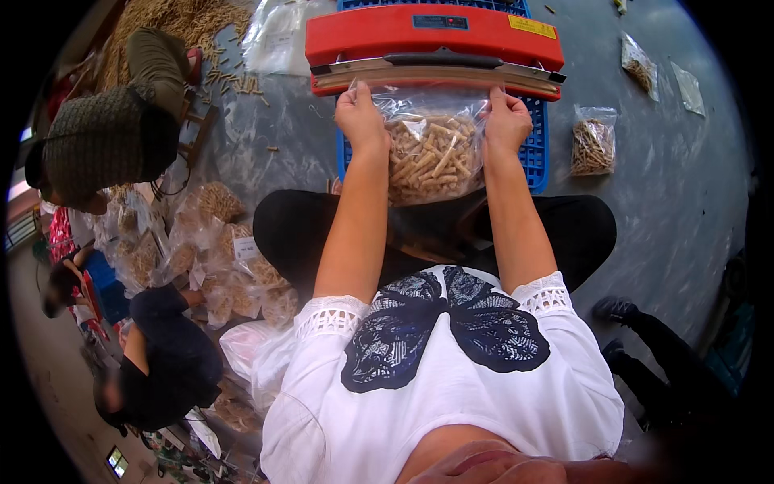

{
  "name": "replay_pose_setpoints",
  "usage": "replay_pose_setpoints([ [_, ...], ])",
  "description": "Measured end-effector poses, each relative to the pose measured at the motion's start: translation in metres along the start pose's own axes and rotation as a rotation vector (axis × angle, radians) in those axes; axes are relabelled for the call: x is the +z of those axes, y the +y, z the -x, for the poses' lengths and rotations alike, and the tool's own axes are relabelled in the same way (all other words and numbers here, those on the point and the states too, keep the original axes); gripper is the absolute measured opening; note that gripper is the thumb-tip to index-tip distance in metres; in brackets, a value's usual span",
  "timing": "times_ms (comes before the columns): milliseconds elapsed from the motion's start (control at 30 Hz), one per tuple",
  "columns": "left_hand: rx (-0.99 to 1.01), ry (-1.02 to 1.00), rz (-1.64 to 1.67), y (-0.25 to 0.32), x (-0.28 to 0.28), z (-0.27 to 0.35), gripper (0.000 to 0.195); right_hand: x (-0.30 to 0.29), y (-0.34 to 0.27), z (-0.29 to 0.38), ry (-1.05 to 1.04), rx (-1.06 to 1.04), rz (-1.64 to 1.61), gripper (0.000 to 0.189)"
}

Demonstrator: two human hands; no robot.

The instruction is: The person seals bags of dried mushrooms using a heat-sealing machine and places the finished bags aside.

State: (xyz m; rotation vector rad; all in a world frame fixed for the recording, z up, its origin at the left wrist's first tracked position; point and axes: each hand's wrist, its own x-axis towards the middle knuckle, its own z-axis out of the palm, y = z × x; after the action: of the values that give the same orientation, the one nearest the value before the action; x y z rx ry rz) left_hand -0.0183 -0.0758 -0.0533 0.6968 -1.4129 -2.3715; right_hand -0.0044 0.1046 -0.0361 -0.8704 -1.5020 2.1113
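My left hand and my right hand grip the two upper corners of a clear plastic bag. Short tan stick-like pieces fill the bag's lower part, which hangs down towards my crossed legs. The bag's top edge lies at the front of a red heat sealer, by the sealing bar; whether it is between the jaws I cannot tell. A black handle runs along the bar. The sealer rests on an upturned-looking blue plastic crate.
On the floor at right lie a filled bag, another partly filled bag and a flat bag. Loose tan pieces are heaped at upper left. Many filled bags and several people are at left; a person's legs show at right.
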Motion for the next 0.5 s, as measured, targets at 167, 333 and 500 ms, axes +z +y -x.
replay_pose_setpoints([
  [167,0.153,0.215,-0.13,-0.003,0.008,-0.007,0.011,0.008,0.008,-0.014,0.081,-0.053,0.065,0.015],
  [333,0.002,0.244,-0.25,0.01,0.008,-0.003,0.016,0.012,0.005,-0.023,0.109,-0.028,0.004,0.012],
  [500,-0.081,0.053,-0.274,0.004,-0.004,0.007,0.014,0.004,-0.002,-0.023,0.081,-0.023,0.105,0.015],
])
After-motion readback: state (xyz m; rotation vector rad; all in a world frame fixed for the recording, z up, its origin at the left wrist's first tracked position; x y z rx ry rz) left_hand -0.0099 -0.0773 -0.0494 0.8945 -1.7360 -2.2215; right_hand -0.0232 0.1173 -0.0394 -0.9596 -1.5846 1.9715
